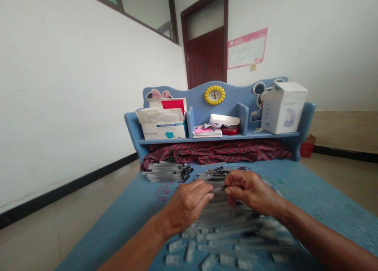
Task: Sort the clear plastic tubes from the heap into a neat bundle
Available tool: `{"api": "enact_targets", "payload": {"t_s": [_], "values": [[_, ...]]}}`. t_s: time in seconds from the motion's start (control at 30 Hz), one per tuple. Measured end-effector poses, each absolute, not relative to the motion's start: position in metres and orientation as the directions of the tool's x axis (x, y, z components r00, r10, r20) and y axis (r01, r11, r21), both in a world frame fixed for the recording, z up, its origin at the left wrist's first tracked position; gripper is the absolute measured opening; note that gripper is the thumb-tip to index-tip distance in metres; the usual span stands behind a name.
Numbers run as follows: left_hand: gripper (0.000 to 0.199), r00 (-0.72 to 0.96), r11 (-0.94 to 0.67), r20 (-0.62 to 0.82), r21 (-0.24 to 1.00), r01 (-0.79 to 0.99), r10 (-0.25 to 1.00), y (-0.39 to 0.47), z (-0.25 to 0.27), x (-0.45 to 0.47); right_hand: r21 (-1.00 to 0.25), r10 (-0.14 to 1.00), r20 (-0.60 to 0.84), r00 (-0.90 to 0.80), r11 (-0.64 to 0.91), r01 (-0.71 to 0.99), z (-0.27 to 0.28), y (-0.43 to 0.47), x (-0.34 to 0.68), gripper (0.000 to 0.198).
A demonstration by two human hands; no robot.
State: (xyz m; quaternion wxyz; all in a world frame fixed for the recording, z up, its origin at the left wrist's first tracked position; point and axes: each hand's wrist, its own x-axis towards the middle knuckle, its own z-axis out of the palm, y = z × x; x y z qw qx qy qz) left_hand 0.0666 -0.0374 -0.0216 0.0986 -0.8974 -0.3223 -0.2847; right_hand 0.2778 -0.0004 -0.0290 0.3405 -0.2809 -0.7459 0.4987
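Observation:
Over the middle of the desk, my left hand (193,200) is closed, its fingers pressed together around one end of a translucent pen (218,188). My right hand (249,189) pinches the dark other end between thumb and fingers. Motion blur hides the finer detail of that pen. Beneath both hands lies a spread of clear pen barrels (221,218). Short clear pen caps (190,250) are scattered nearer to me. Beyond my left hand, a stack of pens (167,172) lies with dark ends to the right. Thin dark-tipped refills (217,171) lie behind the hands.
The blue desk (118,223) has a raised shelf (248,135) at its back. On it stand a mask box (163,130), a white carton (283,109) and a red round tin (230,130). Checked cloth (215,152) fills the space underneath. A yellow clock (214,95) sits above.

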Motion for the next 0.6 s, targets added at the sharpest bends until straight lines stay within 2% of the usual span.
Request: {"api": "enact_targets", "payload": {"t_s": [0.13,0.33,0.4,0.5,0.6], "values": [[0.018,0.628,-0.766,0.585,-0.017,0.642,0.513,-0.0378,-0.0206,0.0667,-0.946,0.779,0.212,-0.59,0.315,0.077,-0.028,0.0013,0.2791,0.018],[0.018,0.622,-0.755,0.586,-0.026,0.655,0.519,-0.0368,-0.0234,0.066,-0.827,0.792,0.253,-0.555,0.475,0.3,-0.0255,-0.0006,0.2794,0.036],[0.018,0.626,-0.758,0.575,-0.018,0.653,0.526,-0.0363,-0.0243,0.066,-0.85,0.798,0.232,-0.555,0.444,0.283,-0.027,-0.001,0.2781,0.028],[0.019,0.625,-0.755,0.567,-0.009,0.655,0.536,-0.0358,-0.0246,0.0662,-0.92,0.789,0.192,-0.584,0.351,0.172,-0.029,-0.0008,0.2768,0.012],[0.019,0.618,-0.747,0.572,-0.013,0.665,0.539,-0.0357,-0.0238,0.0667,-0.942,0.788,0.18,-0.589,0.311,0.128,-0.0285,-0.0004,0.277,0.024]]}}
